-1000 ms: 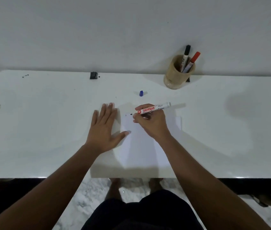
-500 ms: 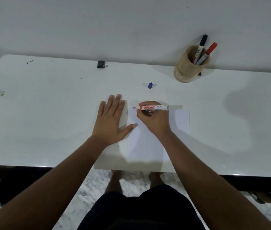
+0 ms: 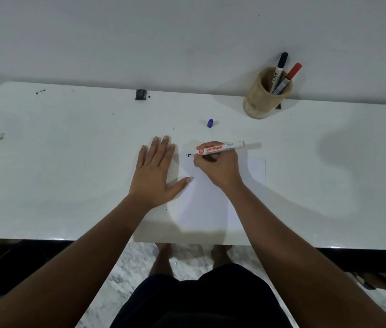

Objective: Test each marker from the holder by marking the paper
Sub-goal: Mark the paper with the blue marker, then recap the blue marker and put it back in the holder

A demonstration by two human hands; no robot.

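Right hand [image 3: 218, 168] clamped on marker [image 3: 220, 149], tip at paper [image 3: 206, 204]; left hand [image 3: 155, 175] flat, fingers spread, we see blue cap [image 3: 210, 123] near holder [image 3: 266, 94]

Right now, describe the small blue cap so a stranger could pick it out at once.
Start at the round wooden marker holder against the wall on the white table. Come toward the person and leftward to the small blue cap lying alone, beyond the right hand. It is the only blue thing there.
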